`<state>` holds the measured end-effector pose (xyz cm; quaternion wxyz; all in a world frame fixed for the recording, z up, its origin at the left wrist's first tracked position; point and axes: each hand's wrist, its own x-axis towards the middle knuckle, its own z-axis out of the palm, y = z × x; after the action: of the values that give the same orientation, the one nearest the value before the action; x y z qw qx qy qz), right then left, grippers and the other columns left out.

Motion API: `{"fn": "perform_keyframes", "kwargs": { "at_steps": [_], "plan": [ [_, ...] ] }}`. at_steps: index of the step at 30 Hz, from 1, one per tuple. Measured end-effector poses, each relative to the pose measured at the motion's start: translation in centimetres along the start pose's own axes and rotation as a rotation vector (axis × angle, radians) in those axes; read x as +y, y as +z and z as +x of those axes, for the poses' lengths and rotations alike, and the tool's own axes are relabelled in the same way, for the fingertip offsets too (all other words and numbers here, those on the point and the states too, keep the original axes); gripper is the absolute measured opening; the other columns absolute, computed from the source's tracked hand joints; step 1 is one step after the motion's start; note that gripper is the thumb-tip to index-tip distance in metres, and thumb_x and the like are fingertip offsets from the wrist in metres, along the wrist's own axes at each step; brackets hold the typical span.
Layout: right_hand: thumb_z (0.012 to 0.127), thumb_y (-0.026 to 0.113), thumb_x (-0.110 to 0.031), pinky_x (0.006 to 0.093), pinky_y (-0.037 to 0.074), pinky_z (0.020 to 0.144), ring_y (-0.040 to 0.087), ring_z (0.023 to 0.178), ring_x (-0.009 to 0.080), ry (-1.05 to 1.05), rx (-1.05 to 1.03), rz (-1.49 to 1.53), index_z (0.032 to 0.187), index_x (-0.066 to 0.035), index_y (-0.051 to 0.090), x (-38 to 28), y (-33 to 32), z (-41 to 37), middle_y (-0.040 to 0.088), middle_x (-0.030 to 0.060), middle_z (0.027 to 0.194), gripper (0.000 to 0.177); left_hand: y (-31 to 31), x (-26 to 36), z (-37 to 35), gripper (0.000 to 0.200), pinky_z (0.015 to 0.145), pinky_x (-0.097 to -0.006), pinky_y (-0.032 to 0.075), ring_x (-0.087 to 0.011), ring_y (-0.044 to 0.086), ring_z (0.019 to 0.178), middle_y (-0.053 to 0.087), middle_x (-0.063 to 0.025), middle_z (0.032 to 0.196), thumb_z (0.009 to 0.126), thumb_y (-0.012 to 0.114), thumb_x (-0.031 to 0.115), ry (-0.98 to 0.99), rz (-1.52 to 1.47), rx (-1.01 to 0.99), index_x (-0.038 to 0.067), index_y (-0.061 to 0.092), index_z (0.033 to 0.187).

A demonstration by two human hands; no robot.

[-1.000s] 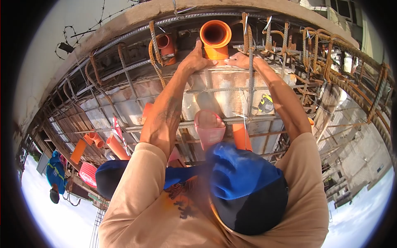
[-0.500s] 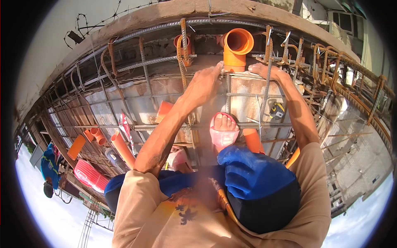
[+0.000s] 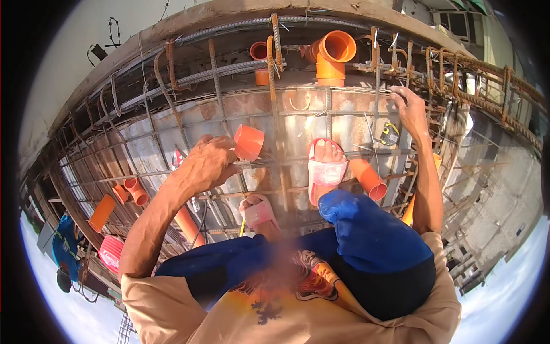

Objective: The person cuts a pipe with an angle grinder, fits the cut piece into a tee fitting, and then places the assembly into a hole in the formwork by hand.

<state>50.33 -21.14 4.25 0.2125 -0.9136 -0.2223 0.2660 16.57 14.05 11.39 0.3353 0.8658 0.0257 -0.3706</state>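
Observation:
My left hand (image 3: 209, 163) is open, thumb and fingers apart, with its fingertips right beside a short orange pipe piece (image 3: 249, 142) lying on the rebar grid. My right hand (image 3: 409, 112) is open too, its bent fingers close to the top edge of the sheeting among the upright bars. Between and beyond the hands, an orange pipe fitting (image 3: 330, 71) stands with its round mouth facing me. Left of it, a second orange fitting (image 3: 262, 75) sits behind a rusty bar.
Rusty rebar (image 3: 274, 114) crosses the whole work area. An orange pipe (image 3: 366, 176) lies beside my pink sandal (image 3: 325, 172). A yellow-and-black tape measure (image 3: 390, 134) rests at right. More orange pipe pieces (image 3: 103, 212) lie at left, near a person in blue (image 3: 67, 243).
My left hand has left the standing fitting and come back, down and left, to the short pipe piece. My right hand has moved right, away from the fitting's base. The view has shifted slightly.

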Motion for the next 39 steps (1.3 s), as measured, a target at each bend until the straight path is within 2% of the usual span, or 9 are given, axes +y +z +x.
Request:
{"fn": "perform_keyframes", "kwargs": {
  "at_steps": [2, 5, 7, 8, 12, 15, 19, 29, 39],
  "plan": [
    [0.097, 0.065, -0.024, 0.0333, 0.052, 0.075, 0.065, 0.075, 0.0195, -0.009, 0.212, -0.036, 0.107, -0.002, 0.071, -1.7, -1.7, -3.0, 0.071, 0.0152, 0.086, 0.025, -0.8, -0.4, -4.0, 0.021, 0.102, -0.0474, 0.044, -0.0320, 0.058, 0.123, 0.062, -0.0203, 0.130, 0.085, 0.072, 0.017, -0.061, 0.043, 0.056, -0.004, 0.071, 0.083],
    [0.099, 0.065, -0.032, 0.0305, 0.049, 0.071, 0.056, 0.071, 0.0155, 0.061, 0.597, -0.030, 0.106, -0.002, 0.071, -4.8, -6.6, -6.7, 0.069, 0.0087, 0.082, 0.031, -2.5, 1.0, -10.1, 0.019, 0.101, -0.0467, 0.044, -0.0338, 0.057, 0.123, 0.063, -0.0189, 0.130, 0.086, 0.073, 0.017, -0.133, 0.061, 0.293, -0.002, 0.071, 0.086],
    [0.100, 0.064, -0.033, 0.0324, 0.052, 0.080, 0.065, 0.092, 0.0179, -0.111, 1.023, -0.091, 0.113, -0.005, 0.071, -7.8, -11.0, -8.2, 0.071, 0.0110, 0.106, 0.032, -3.2, 4.3, -12.7, 0.018, 0.100, -0.0459, 0.045, -0.0349, 0.057, 0.123, 0.064, -0.0182, 0.128, 0.087, 0.073, 0.018, -0.136, 0.016, 0.479, 0.000, 0.070, 0.087],
    [0.095, 0.069, -0.039, 0.0358, 0.052, 0.089, 0.063, 0.108, 0.0217, -0.052, 1.168, -0.301, 0.128, 0.002, 0.061, -8.4, -14.8, -9.1, 0.060, 0.0185, 0.130, 0.053, -3.5, 5.7, -13.8, 0.018, 0.100, -0.0456, 0.046, -0.0355, 0.057, 0.122, 0.064, -0.0179, 0.128, 0.087, 0.074, 0.018, -0.119, -0.002, 0.542, 0.001, 0.069, 0.088],
    [0.092, 0.073, -0.038, 0.0375, 0.051, 0.095, 0.059, 0.116, 0.0319, -0.002, 1.604, -0.348, 0.135, 0.015, 0.038, -9.3, -30.0, -9.7, 0.048, 0.0302, 0.135, 0.076, -2.2, 8.2, -14.5, 0.021, 0.096, -0.0474, 0.048, -0.0373, 0.059, 0.118, 0.060, -0.0175, 0.133, 0.088, 0.073, 0.018, 0.212, -0.060, 0.530, 0.004, 0.069, 0.103],
    [0.090, 0.075, -0.037, 0.0388, 0.050, 0.099, 0.056, 0.122, 0.0395, 0.040, 1.552, -0.156, 0.140, 0.024, 0.020, -7.9, -38.0, -7.9, 0.040, 0.0389, 0.139, 0.097, 0.7, 9.9, -12.1, 0.047, 0.096, -0.0487, 0.047, -0.0386, 0.060, 0.114, 0.059, -0.0191, 0.130, 0.088, 0.072, 0.018, 0.202, -0.082, 0.517, 0.007, 0.058, 0.132],
    [0.093, 0.068, -0.026, 0.0396, 0.052, 0.099, 0.058, 0.120, 0.0411, 0.048, 1.319, 0.127, 0.140, 0.026, 0.004, -6.3, -39.3, -5.5, 0.036, 0.0399, 0.144, 0.095, 3.2, 9.7, -13.3, 0.074, 0.096, -0.0479, 0.046, -0.0405, 0.060, 0.111, 0.059, -0.0218, 0.125, 0.088, 0.070, 0.016, 0.138, 0.095, 0.437, 0.010, 0.036, 0.153],
    [0.095, 0.057, -0.026, 0.0333, 0.052, 0.092, 0.064, 0.110, 0.0295, 0.350, 0.937, 0.092, 0.131, 0.031, 0.007, 2.6, -49.4, -3.0, 0.057, 0.0307, 0.126, 0.084, 1.5, 11.9, -12.3, 0.066, 0.096, -0.0493, 0.045, -0.0397, 0.060, 0.106, 0.058, -0.0221, 0.116, 0.088, 0.067, 0.010, 0.296, 0.066, 0.399, 0.004, 0.041, 0.149],
    [0.087, 0.069, -0.030, 0.0329, 0.040, 0.106, 0.055, 0.123, 0.0277, 0.005, 1.065, 0.012, 0.135, 0.031, 0.007, 3.9, -46.7, -2.7, 0.052, 0.0348, 0.132, 0.099, 1.5, 15.3, -11.4, 0.072, 0.100, -0.0486, 0.044, -0.0390, 0.057, 0.116, 0.057, -0.0230, 0.125, 0.085, 0.068, 0.009, 0.332, 0.099, 0.346, 0.007, 0.039, 0.151]
  ]
}}
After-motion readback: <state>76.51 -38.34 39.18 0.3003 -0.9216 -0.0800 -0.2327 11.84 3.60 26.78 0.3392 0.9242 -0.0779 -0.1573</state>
